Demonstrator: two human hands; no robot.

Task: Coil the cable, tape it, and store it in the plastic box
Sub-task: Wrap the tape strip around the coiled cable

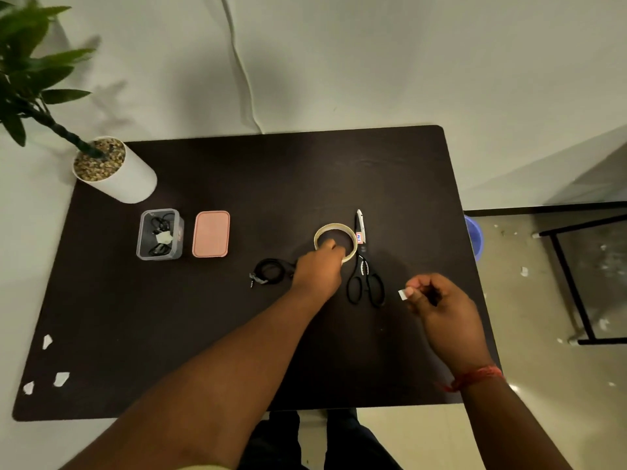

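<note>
A coiled black cable [269, 272] lies on the dark table [237, 334], just left of my left hand [319, 268]. That hand rests on the near rim of the tape roll [334, 232], fingers closed on it. My right hand [437, 300] hovers to the right of the black scissors [364, 271] and pinches a small white piece of tape [402, 294] between thumb and fingertips. The clear plastic box [159, 234] stands open at the left with several black cables and a white taped bundle inside. Its pink lid [211, 234] lies beside it.
A white pot [118, 178] with a green plant stands at the table's far left corner. Three white paper scraps [61, 378] lie near the front left edge. A blue bucket [474, 232] and a black metal frame [573, 290] are on the floor to the right.
</note>
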